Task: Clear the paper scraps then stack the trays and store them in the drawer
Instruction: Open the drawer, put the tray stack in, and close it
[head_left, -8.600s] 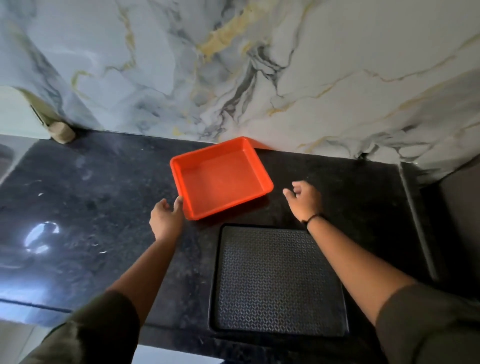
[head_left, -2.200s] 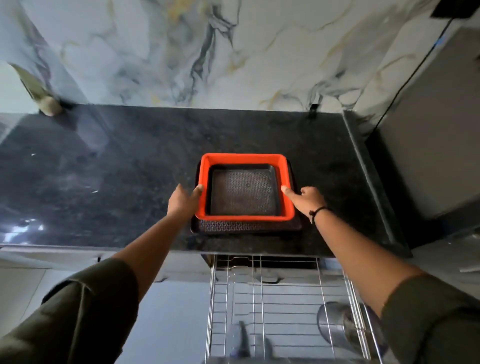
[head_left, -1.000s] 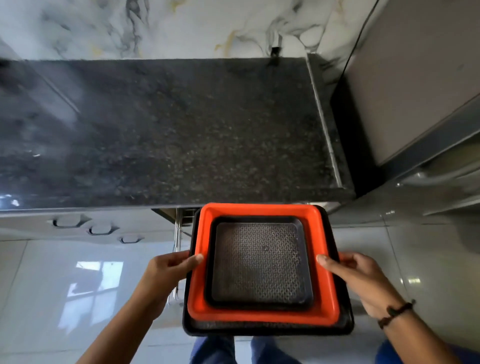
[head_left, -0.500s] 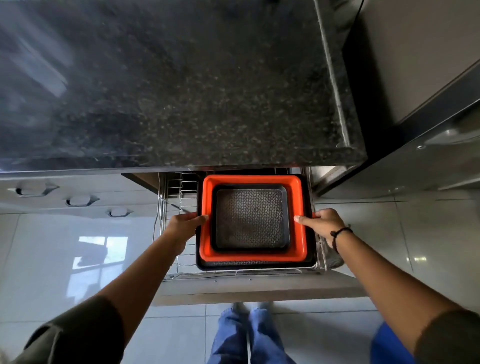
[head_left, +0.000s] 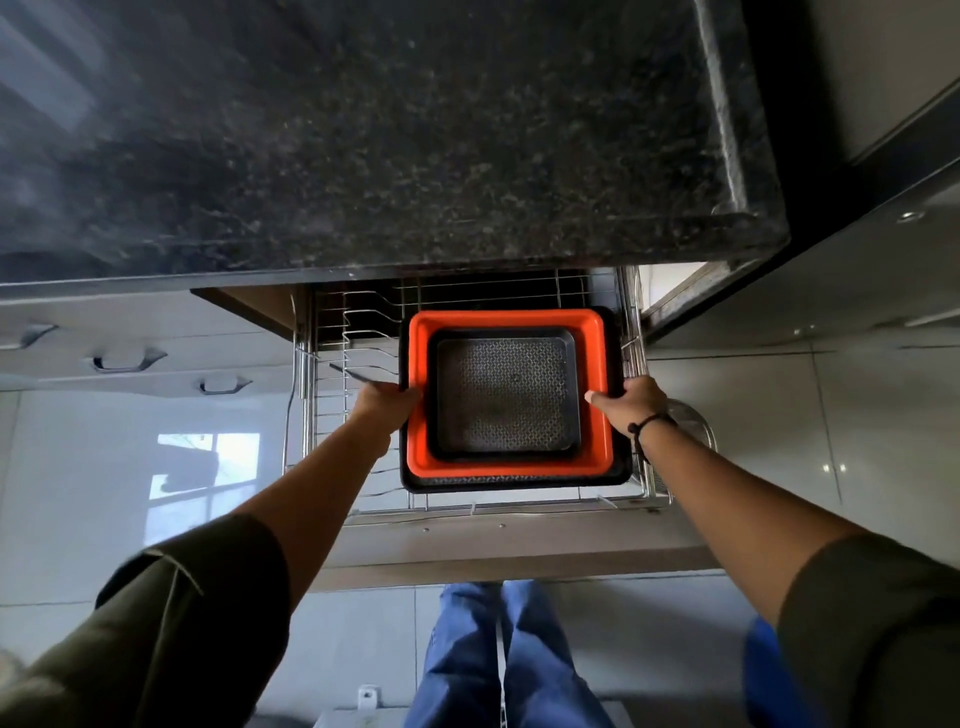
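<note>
A stack of three trays is down in the open wire-rack drawer (head_left: 358, 512) below the counter. A large black tray (head_left: 514, 482) is at the bottom, an orange tray (head_left: 595, 379) sits on it, and a small black patterned tray (head_left: 504, 397) lies inside the orange one. My left hand (head_left: 387, 402) grips the stack's left edge. My right hand (head_left: 631, 402), with a dark wristband, grips its right edge. Whether the stack rests on the wires I cannot tell.
The dark speckled counter (head_left: 395, 135) overhangs the drawer's back. Wire dividers (head_left: 358, 332) stand in the drawer's left part. A shiny metal vessel (head_left: 693, 423) shows behind my right wrist. Closed drawers with handles (head_left: 127, 358) are at the left. My legs (head_left: 498, 654) stand before the drawer front.
The stack went from the counter down into the open drawer. In the last half second it sank a little lower and further in, with both hands still on its sides.
</note>
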